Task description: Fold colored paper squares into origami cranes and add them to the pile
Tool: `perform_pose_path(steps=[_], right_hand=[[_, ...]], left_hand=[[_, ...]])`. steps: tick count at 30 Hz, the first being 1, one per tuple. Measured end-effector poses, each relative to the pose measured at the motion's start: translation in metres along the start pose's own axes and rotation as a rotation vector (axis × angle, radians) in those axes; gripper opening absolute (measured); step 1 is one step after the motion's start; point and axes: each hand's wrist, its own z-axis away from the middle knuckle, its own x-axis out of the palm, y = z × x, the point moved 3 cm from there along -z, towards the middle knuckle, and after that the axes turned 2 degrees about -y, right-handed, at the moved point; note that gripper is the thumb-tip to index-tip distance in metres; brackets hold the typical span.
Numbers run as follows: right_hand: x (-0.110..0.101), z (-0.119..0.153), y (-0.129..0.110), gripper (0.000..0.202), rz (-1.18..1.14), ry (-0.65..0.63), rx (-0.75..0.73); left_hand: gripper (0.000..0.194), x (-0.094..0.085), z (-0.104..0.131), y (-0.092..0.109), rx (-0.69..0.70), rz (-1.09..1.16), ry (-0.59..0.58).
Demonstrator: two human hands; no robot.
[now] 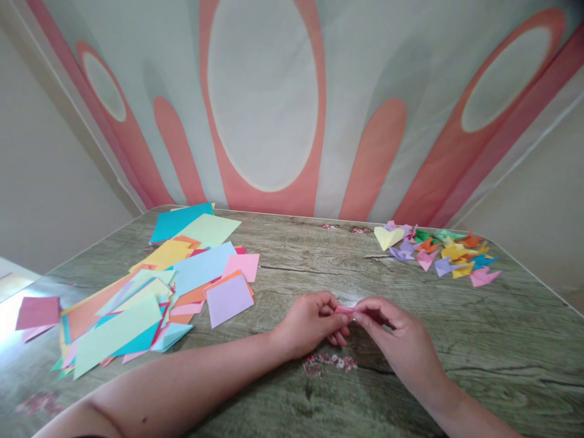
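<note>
A small folded pink paper (344, 309) is pinched between my two hands above the front middle of the table. My left hand (312, 322) grips its left part with thumb and fingers. On the other side, my right hand (392, 325) closes thumb and fingertips on the right end. Much of the paper is hidden behind the fingers, so its exact folded shape cannot be made out.
Loose coloured paper sheets (118, 337) lie in an overlapping heap at the left. Several small folded paper figures (426, 260) and a pale yellow paper heart (387, 238) sit at the back right. A printed cloth (269, 201) hangs behind the wood-patterned table (292, 249).
</note>
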Motion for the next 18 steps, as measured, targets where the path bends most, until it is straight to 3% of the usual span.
perform_pose_path(steps=[9, 18], right_hand=[[-0.003, -0.002, 0.000, 0.018, 0.026, 0.010, -0.017], [0.005, -0.004, 0.019, 0.026, -0.225, -0.096, 0.169]], left_hand=[[0.039, -0.002, -0.002, -0.004, -0.002, -0.011, -0.007], [0.044, -0.004, -0.003, -0.003, -0.019, 0.034, 0.000]])
